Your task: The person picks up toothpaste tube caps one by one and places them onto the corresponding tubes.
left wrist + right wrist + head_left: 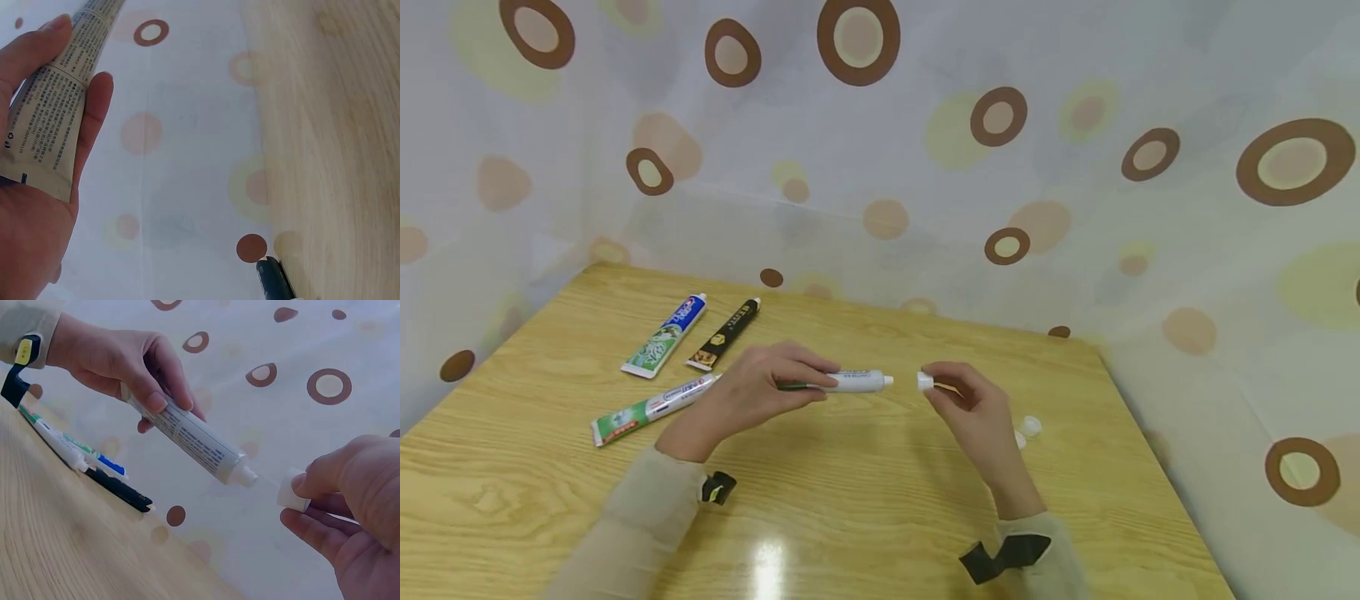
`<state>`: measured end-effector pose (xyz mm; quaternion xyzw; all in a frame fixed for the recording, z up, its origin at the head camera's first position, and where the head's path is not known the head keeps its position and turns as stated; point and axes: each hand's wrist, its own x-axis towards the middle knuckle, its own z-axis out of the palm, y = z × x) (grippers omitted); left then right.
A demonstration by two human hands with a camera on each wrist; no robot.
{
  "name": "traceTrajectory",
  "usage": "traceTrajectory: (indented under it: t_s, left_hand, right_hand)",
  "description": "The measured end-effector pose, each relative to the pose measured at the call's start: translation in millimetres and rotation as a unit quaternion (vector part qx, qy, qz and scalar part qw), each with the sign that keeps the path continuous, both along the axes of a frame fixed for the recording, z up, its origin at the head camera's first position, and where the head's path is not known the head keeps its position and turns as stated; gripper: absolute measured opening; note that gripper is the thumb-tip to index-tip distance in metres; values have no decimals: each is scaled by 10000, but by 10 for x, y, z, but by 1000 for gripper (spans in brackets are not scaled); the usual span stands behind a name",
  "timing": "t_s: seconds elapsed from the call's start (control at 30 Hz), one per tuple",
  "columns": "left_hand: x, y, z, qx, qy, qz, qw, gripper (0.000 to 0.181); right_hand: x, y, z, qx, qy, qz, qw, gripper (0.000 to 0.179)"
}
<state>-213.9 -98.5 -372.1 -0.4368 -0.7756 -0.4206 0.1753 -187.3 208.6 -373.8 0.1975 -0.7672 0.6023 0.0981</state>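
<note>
My left hand [760, 387] grips a white toothpaste tube [859, 382] above the table, its bare nozzle pointing right. Fine print covers the tube's side in the left wrist view, where its flat crimped end lies against the palm. Between thumb and fingertips, my right hand [973, 408] pinches a white cap [925, 381]. A small gap separates the cap from the nozzle, and both are roughly in line. In the right wrist view, the cap [292, 489] faces the tube's nozzle [249, 477].
Left on the wooden table [850, 517] lie a blue-green toothpaste tube [666, 333], a black one [726, 333] and a white-green one [651, 408]. Beside my right hand is a white cap [1032, 426], with another white piece [1019, 439] partly hidden. A dotted sheet [880, 167] hangs behind.
</note>
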Motion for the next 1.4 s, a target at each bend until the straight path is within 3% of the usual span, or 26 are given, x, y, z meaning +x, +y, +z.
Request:
traceTrajectory:
  t_s: [0.13, 0.23, 0.57, 0.83, 1.13, 1.4]
  left_hand:
    - [-32, 48, 75, 91, 40, -27, 9999, 26]
    - [-53, 92, 126, 76, 27, -118, 9999, 24]
    - [-42, 134, 215, -6, -393, -541, 9978, 20]
    - [10, 120, 201, 43, -852, -603, 9945, 19]
    - [15, 84, 174, 98, -994, -613, 9931, 21]
    - [42, 92, 156, 108, -1077, -573, 9925, 20]
  right_hand:
    - [-22, -81, 21, -125, -33, 289, 9995, 28]
    - [-22, -104, 46, -189, -95, 293, 9993, 29]
    - [10, -44, 67, 83, -413, 406, 9983, 27]
    - [25, -109, 56, -69, -432, 370, 9984, 32]
    - [78, -85, 92, -7, -766, 734, 9944, 34]
    - [68, -113, 73, -25, -667, 504, 9965, 27]
